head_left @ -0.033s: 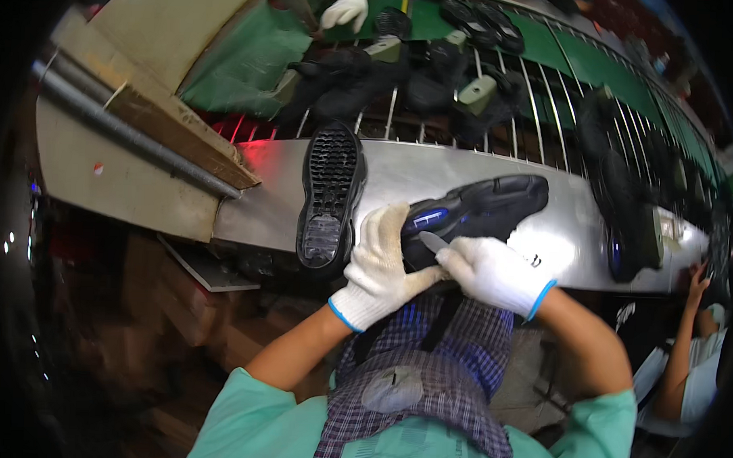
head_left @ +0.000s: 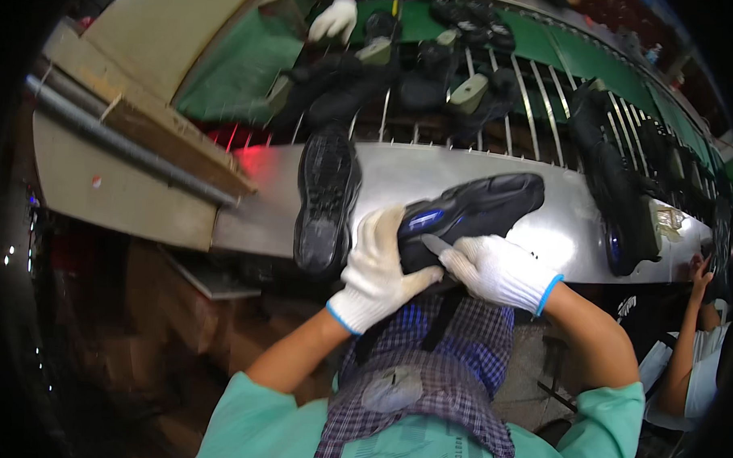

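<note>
A black shoe [head_left: 492, 203] with a blue patch on its sole side lies tilted on the metal bench in front of me. My left hand [head_left: 379, 266], in a white knit glove, is closed around the shoe's near end, thumb stretched toward my right hand. My right hand [head_left: 498, 270], gloved too, grips a flat grey tool with a rounded tip [head_left: 435, 244], like a small blade or scraper. The tool's tip rests at or just over the shoe's near part; contact is hard to make out. Left of my left hand, a black shoe sole [head_left: 325, 207] lies tread upward on the bench.
Beyond the metal bench [head_left: 260, 167] runs a rack of metal rods [head_left: 522, 105] carrying several black shoes on lasts. Another person's gloved hand [head_left: 335, 19] is at the far side. A wooden beam and pipe [head_left: 135, 144] stand at left. At right, a person's arm [head_left: 690, 329] reaches the bench.
The whole view has shifted slightly. My hands, the shoe and the grey tool keep almost the same positions relative to one another.
</note>
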A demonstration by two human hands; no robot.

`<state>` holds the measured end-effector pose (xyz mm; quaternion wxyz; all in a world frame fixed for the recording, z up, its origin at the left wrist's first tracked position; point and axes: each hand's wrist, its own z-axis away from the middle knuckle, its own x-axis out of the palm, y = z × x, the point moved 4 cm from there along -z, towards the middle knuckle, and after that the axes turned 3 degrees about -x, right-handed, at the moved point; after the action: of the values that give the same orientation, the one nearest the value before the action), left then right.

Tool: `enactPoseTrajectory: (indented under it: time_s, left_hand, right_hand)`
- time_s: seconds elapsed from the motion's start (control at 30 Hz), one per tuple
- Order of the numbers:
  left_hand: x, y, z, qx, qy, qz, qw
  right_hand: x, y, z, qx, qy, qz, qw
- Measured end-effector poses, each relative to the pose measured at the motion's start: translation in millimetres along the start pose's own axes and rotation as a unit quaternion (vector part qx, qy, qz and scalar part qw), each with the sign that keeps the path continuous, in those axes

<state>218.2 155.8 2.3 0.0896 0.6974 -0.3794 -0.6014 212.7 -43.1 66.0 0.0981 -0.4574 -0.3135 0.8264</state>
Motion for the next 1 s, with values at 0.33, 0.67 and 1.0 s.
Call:
enactPoseTrajectory:
  time_s: [0.33, 0.67, 1.0]
  left_hand:
    - [-31, 68, -57, 0.169, -0.072, -0.046, 0.982]
    - [34, 156, -143, 0.209, -0.137, -0.11, 0.962]
    - [-62, 18, -60, -0.012, -0.16, -0.076, 0.984]
  right_hand:
    - [61, 153, 100, 0.157, 0.445, -0.622, 0.625]
    - [84, 88, 102, 0.152, 0.423, -0.534, 0.716]
    - [54, 126, 69, 0.089, 0.516, -0.134, 0.841]
